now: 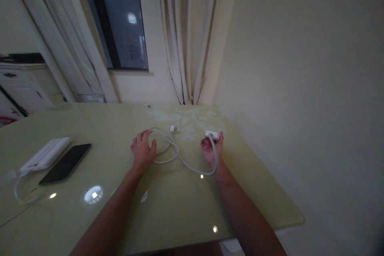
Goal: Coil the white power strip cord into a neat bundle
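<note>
A white extension cord (192, 168) lies in loose loops on the table between my hands. My right hand (210, 152) grips the white block at the cord's end, a power strip (212, 135), raised a little above the tabletop. From that block the thick cord curves down and back to the left. The cord's plug (172, 129), with its prongs pointing right, rests near the middle of the loops. My left hand (144, 148) is open over the left side of the loops, fingers bent and apart; whether it touches the cord I cannot tell.
On the left lie a black phone (65, 164) and a white box-shaped device (46, 154) with a cable. The glossy pale green table (168, 216) meets a bare wall (300, 88) on the right. Curtains (189, 36) and a dark window (123, 16) stand behind.
</note>
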`<state>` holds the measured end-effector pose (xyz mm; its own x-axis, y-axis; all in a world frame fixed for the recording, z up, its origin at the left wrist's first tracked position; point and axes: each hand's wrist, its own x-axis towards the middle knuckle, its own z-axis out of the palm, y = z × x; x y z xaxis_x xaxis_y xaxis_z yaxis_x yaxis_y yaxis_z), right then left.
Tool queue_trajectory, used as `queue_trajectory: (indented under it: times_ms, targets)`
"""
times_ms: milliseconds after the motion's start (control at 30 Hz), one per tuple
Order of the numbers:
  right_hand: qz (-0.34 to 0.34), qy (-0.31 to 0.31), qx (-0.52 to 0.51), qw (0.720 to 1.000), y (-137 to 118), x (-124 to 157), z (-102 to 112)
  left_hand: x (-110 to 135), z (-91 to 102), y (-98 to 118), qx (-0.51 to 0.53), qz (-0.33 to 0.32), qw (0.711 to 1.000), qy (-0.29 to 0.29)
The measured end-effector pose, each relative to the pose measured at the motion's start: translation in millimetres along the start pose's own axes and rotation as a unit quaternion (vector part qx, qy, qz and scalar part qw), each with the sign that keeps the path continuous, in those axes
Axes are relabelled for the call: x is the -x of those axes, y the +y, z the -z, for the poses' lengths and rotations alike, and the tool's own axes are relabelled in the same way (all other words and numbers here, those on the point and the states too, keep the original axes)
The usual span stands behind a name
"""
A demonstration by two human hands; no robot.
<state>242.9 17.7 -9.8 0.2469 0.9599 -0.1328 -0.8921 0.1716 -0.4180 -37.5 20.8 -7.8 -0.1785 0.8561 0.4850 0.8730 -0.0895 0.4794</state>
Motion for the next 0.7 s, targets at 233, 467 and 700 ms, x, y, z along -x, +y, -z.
queue_trajectory:
  times_ms: [233,467,700]
  targets:
    - [-0.004,0.001,0.021,1.0,2,-1,-1,-7,3.6,-7,-0.02,0.103,0.994,-0.02]
    - [-0.009,0.016,0.004,1.0,-1,0,-2,-9,-1.5,-16,-0.032,0.135,0.989,-0.055]
    - [-0.008,0.006,0.003,1.0,0,0,-3,-7,-4.2,-26,-0.098,0.153,0.98,-0.08]
